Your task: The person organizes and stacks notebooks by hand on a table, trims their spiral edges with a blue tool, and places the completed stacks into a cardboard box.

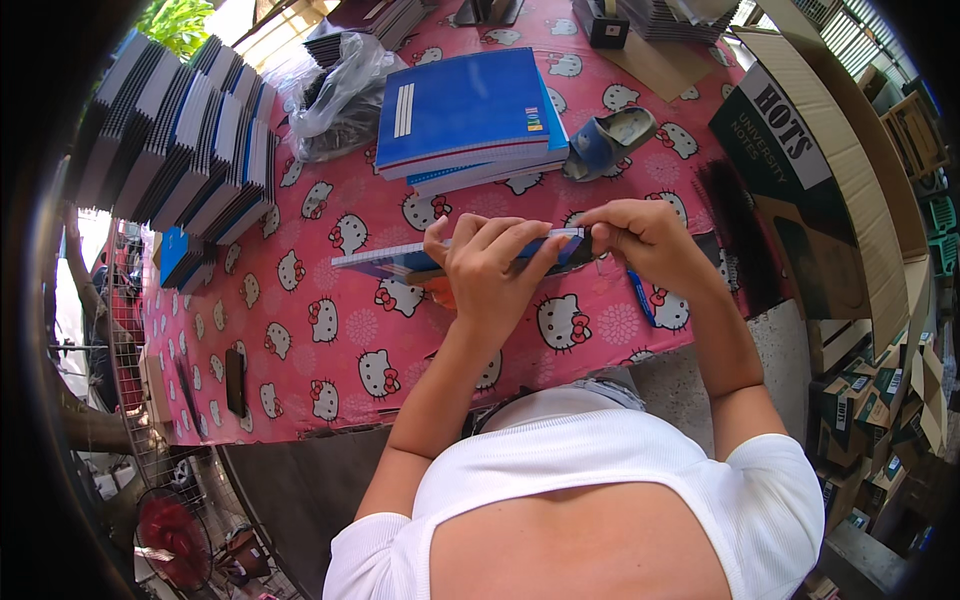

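Note:
A blue-covered notebook is held tilted above the table, one long pale edge facing up. My left hand grips it around the middle, fingers over the upper edge and thumb toward me. At the notebook's right end, my right hand has its fingertips pinched together close to the corner. Whatever sits between those fingertips is too small to make out. Something orange shows under my left hand. A blue pen lies on the table just below my right hand.
Beyond the notebook is a stack of blue notebooks, with a blue-grey slipper beside it. Tall piles of spiral notebooks stand at left near a clear plastic bag. Black bristly strands and a large carton are at right.

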Tool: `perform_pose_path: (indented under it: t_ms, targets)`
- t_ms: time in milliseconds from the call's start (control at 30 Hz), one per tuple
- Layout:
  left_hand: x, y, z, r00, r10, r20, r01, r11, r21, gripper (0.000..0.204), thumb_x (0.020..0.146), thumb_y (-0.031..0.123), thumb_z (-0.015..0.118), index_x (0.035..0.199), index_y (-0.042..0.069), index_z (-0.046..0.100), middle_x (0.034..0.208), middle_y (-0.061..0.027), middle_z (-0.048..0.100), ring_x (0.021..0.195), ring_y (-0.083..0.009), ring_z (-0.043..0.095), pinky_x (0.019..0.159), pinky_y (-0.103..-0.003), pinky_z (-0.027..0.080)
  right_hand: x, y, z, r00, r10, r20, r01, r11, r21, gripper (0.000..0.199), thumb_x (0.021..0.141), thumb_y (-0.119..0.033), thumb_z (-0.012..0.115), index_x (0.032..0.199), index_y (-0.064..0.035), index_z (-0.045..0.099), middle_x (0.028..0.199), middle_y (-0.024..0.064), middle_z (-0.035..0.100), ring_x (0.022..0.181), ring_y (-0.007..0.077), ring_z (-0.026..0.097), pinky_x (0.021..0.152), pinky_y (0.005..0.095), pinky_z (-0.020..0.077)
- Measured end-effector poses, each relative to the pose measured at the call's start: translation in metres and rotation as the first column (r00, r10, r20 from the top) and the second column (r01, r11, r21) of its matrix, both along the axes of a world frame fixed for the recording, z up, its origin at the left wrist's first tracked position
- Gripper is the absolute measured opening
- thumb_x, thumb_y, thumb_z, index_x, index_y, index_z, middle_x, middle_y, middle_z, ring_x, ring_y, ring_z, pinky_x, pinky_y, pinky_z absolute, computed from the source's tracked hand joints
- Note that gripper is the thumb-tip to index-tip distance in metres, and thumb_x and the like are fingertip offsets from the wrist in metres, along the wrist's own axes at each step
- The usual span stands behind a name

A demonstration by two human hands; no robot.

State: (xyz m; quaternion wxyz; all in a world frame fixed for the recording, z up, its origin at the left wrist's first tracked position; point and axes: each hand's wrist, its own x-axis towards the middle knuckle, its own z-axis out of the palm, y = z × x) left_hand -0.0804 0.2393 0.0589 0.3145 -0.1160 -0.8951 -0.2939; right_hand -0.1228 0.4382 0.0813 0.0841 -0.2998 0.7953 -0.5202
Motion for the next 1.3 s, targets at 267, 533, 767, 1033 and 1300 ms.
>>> perform_pose_path:
  t_ms: [267,533,767,1033,1300]
  targets:
    - [0.0,-0.005,-0.004,1.0,-0.019,0.023,0.019,1.0,-0.019,0.019,0.067,0.021,0.078,0.082,0.015,0.069,0.08,0.0042,0.067,0.08,-0.0136,0.058,0.094,-0.04,0.024,0.014,-0.012,0.001,0.871,-0.168,-0.462,0.254,0.959,0.129,0.027,0.077,-0.015,0.069,0.1,-0.0083,0.057,0.082,0.0064,0.057,0.07,0.0289,0.06,0.058,0.0396,0.0484]
    - [0.009,-0.012,-0.002,0.997,-0.045,0.068,0.046,0.999,-0.011,0.016,0.066,0.02,0.077,0.079,0.015,0.069,0.079,0.0042,0.066,0.08,-0.0139,0.058,0.093,-0.04,0.025,0.015,-0.015,0.007,0.89,-0.072,-0.45,0.207,0.944,0.258,0.017,0.079,-0.013,0.067,0.093,-0.0062,0.06,0.086,0.0096,0.06,0.079,0.0268,0.061,0.062,0.0372,0.0491]
    - [0.018,-0.013,0.002,0.984,-0.164,0.073,0.16,0.986,0.055,0.021,0.061,0.023,0.08,0.078,0.016,0.069,0.078,0.0046,0.066,0.078,-0.0135,0.058,0.092,-0.039,0.027,-0.143,0.059,-0.105,0.679,0.024,-0.734,0.545,0.654,0.524,0.056,0.072,-0.003,0.063,0.125,-0.0123,0.049,0.111,0.0127,0.062,0.101,0.0341,0.06,0.089,0.0406,0.0484]
    - [0.02,-0.027,-0.003,0.995,-0.081,0.053,0.084,0.995,-0.052,0.031,0.058,0.029,0.081,0.082,0.015,0.068,0.076,0.0037,0.065,0.08,-0.0159,0.058,0.096,-0.041,0.028,-0.084,0.059,-0.067,0.895,-0.426,0.133,0.411,0.902,0.13,0.052,0.074,-0.02,0.069,0.122,-0.0073,0.052,0.107,0.0127,0.063,0.097,0.0287,0.062,0.083,0.0406,0.0505]
    - [0.015,-0.023,-0.006,0.994,-0.11,0.025,0.109,0.993,0.042,0.023,0.056,0.025,0.08,0.072,0.013,0.068,0.076,0.0027,0.066,0.079,-0.0152,0.058,0.098,-0.041,0.027,-0.045,0.036,-0.037,0.953,-0.041,0.301,0.122,0.959,-0.256,0.027,0.075,-0.009,0.068,0.1,-0.0021,0.062,0.093,0.005,0.065,0.084,0.0127,0.061,0.078,0.0287,0.049]
